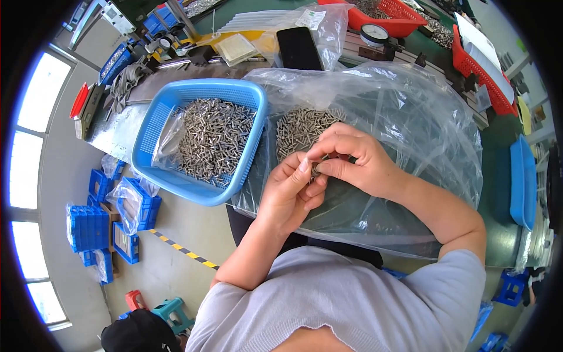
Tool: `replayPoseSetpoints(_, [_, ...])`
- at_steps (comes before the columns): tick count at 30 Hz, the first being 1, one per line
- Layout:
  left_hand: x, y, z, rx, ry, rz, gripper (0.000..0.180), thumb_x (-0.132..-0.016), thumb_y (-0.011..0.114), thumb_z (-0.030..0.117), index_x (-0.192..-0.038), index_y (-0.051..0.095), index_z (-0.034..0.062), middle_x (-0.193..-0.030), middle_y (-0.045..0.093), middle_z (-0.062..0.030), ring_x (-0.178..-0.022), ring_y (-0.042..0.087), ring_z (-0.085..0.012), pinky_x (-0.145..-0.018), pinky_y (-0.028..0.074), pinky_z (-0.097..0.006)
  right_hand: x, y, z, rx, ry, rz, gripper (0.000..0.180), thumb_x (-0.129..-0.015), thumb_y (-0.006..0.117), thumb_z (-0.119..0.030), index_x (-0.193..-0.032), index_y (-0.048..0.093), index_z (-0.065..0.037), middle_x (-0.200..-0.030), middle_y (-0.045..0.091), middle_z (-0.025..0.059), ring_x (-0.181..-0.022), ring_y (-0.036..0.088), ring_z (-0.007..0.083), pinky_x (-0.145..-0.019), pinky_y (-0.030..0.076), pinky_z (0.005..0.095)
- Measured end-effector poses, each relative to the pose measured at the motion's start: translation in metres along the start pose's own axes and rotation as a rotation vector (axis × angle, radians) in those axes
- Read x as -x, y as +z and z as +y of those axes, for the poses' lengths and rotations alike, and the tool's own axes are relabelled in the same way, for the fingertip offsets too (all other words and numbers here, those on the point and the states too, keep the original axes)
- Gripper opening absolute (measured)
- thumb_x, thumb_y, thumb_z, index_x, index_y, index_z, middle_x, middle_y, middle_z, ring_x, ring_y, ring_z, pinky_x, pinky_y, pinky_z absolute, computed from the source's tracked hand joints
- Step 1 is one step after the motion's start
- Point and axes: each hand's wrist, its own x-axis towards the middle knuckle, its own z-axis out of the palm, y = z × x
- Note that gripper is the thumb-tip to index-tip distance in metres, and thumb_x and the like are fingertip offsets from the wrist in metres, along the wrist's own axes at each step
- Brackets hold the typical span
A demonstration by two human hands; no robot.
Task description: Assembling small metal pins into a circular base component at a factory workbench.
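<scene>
My two hands meet just in front of a pile of small metal pins lying on a clear plastic sheet. My right hand pinches a small round metal piece between thumb and fingers. Close against it, my left hand is closed, its thumb and forefinger tips by the piece and its other fingers curled. What lies inside the left fingers is mostly hidden. To the left of my hands stands a light blue plastic basket, holding many similar metal pins and a crumpled clear bag.
Clear plastic sheeting covers much of the green bench. Behind lie a black phone, a dial gauge and a red basket. Blue trays hang at right. Blue crates stand on the floor at left, near a person's black cap.
</scene>
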Motion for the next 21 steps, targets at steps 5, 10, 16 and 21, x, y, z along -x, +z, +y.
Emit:
replayPoseSetpoints(5, [0.001,0.000,0.000,-0.016,-0.033,-0.069,0.024,-0.093,0.055,0.027,-0.101,0.055,0.0046,-0.079,0.055,-0.0043,-0.059,0.041,-0.0079,-0.047,0.032,-0.020,-0.001,-0.004,-0.006,0.077,-0.064,-0.004,0.015,-0.078,0.068,-0.003,-0.092,0.064,-0.006,-0.092,0.056,0.0035,-0.085,0.055,0.0157,-0.073,0.045,0.0281])
replayPoseSetpoints(10, [0.001,0.008,-0.003,-0.057,0.023,0.065,0.025,-0.093,0.055,0.029,-0.103,0.056,0.0060,-0.082,0.057,-0.0051,-0.062,0.043,-0.0091,-0.051,0.035,-0.022,-0.001,-0.005,-0.007,0.150,-0.092,0.057,0.011,-0.078,0.069,-0.005,-0.085,0.061,-0.006,-0.091,0.056,0.0031,-0.084,0.054,0.0155,-0.071,0.044,0.0277])
replayPoseSetpoints(16, [-0.001,0.002,-0.002,0.005,0.071,-0.003,0.024,-0.095,0.052,0.027,-0.105,0.054,0.0059,-0.094,0.057,-0.0097,-0.071,0.046,-0.0107,-0.055,0.038,-0.023,-0.003,-0.013,-0.004,0.036,0.069,0.130,0.007,-0.079,0.068,-0.007,-0.083,0.062,-0.004,-0.078,0.058,0.0049,-0.077,0.057,0.0168,-0.068,0.045,0.0277])
replayPoseSetpoints(21, [-0.002,0.002,-0.001,0.014,0.056,-0.024,0.021,-0.095,0.052,0.024,-0.105,0.054,0.0053,-0.098,0.056,-0.0105,-0.072,0.045,-0.0112,-0.055,0.039,-0.022,0.001,-0.020,0.012,0.473,-0.011,0.052,0.011,-0.073,0.069,-0.006,-0.082,0.063,-0.005,-0.081,0.058,0.0069,-0.080,0.056,0.0241,-0.070,0.046,0.0334])
